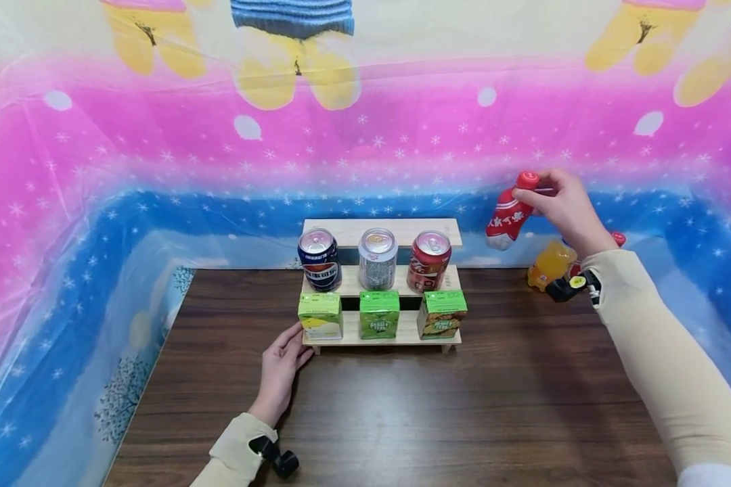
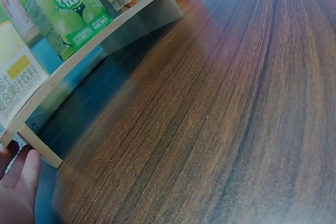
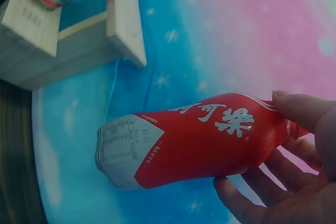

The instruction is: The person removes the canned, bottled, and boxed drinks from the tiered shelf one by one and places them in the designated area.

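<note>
My right hand (image 1: 563,206) pinches a red cola bottle (image 1: 507,220) near its capped neck. The bottle hangs tilted in the air, right of a stepped wooden display rack (image 1: 380,338); its white-and-red label shows in the right wrist view. With fingers fairly straight, my left hand (image 1: 281,365) touches the front left corner of the rack, beside a leg (image 2: 41,146). Three drink cans, dark blue (image 1: 319,260), silver (image 1: 378,260) and red (image 1: 429,260), stand on the middle step. On the lowest step are three juice boxes, yellow-green (image 1: 321,316), green (image 1: 379,315) and green-brown (image 1: 441,315).
On the brown wooden table (image 1: 378,412), an orange drink bottle (image 1: 549,264) stands at the right, below my right wrist. Another red-capped bottle (image 1: 618,239) is mostly hidden behind that wrist. The rack's top step (image 1: 384,230) is bare. A patterned cloth (image 1: 365,149) hangs behind.
</note>
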A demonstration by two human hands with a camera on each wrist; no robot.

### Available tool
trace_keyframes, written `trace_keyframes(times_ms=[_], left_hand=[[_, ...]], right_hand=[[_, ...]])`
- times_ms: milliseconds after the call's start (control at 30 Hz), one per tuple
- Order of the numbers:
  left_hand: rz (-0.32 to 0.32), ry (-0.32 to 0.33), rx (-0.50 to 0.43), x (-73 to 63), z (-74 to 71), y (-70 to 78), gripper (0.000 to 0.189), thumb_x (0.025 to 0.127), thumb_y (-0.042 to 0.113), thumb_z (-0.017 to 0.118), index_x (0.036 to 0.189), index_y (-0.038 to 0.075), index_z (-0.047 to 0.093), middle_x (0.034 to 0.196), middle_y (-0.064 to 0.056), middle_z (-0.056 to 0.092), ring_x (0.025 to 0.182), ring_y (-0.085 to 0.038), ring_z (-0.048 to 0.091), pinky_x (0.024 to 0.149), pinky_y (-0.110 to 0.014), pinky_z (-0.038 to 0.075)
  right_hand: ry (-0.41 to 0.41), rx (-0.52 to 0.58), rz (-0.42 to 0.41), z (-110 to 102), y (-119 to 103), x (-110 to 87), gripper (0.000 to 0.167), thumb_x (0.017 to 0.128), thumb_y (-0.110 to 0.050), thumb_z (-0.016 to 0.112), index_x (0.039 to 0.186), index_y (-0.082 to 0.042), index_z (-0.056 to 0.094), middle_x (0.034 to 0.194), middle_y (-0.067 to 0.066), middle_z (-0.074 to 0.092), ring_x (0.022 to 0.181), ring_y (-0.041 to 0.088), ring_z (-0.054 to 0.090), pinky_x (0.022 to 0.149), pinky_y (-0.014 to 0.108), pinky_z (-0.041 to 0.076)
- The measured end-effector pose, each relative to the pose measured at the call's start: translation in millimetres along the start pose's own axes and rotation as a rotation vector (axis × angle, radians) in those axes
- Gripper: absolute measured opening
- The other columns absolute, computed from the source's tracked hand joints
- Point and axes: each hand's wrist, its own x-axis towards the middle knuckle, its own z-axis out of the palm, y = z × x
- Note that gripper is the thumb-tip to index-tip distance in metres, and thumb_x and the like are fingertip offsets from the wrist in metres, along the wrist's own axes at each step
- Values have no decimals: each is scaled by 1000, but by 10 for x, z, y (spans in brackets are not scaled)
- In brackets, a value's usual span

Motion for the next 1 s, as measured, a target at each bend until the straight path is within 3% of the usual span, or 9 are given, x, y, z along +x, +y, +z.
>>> trace_keyframes(times_ms=[233,400,467,633,1000], left_hand=[[-10,-2,-4,8,-9,16,40,112,8,47,150,-2,52,148,-24,55,103,-5,69,88,-24,59],[-15,-4,-2,5,-2,14,40,112,8,47,150,-2,52,148,-23,56,104,-5,69,89,-24,59],[-17,-2,-8,-1,1,13,39,112,8,47,149,-2,53,148,-23,56,104,-5,69,89,-25,59],[-27,-4,-12,-6,-8,15,40,112,8,47,150,-1,52,149,-23,55,104,-5,69,88,-24,59],[1,-8,-13,-2,-12,-8,40,112,9,48,149,-4,51,147,-24,56,104,-7,69,89,-25,59]], right_hand=[[2,-13,18,-12,288,1,72,99,-51,68,152,-8,45,148,15,49,128,28,49,88,19,53],[-13,-46,45,20,513,-6,79,98,-55,67,155,-7,42,151,19,47,129,35,51,110,52,48],[-12,-43,49,46,597,-14,79,97,-56,67,154,-7,42,150,20,48,127,36,53,112,56,45],[-8,-36,54,132,780,-45,76,98,-54,67,152,-5,45,147,19,50,125,33,55,110,49,48],[-15,-14,99,306,1058,-91,75,100,-51,67,151,-2,43,152,26,46,137,45,45,113,61,42]])
